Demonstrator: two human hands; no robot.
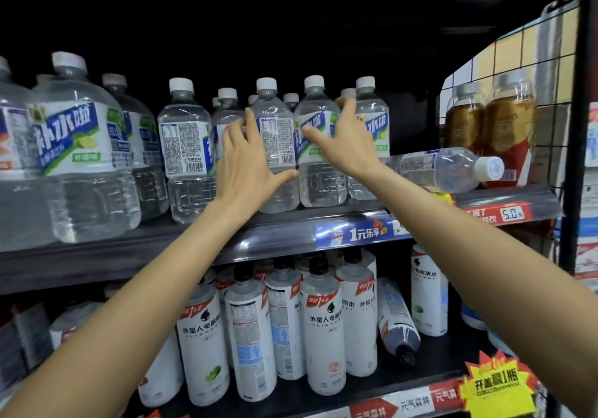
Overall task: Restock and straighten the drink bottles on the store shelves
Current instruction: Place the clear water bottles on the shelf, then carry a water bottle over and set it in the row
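Store shelf [194, 249]; two spread hands, left hand [249, 161] and right hand [343, 139], against two upright bottles [275, 145].

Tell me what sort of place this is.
Most likely a convenience store or supermarket drinks aisle: rows of clear water bottles on a dark shelf, printed price tags along the shelf edges, and a yellow promo sticker below.

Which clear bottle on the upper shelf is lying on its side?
The clear bottle right of the right hand, cap toward the amber bottles. The other clear bottles stand upright.
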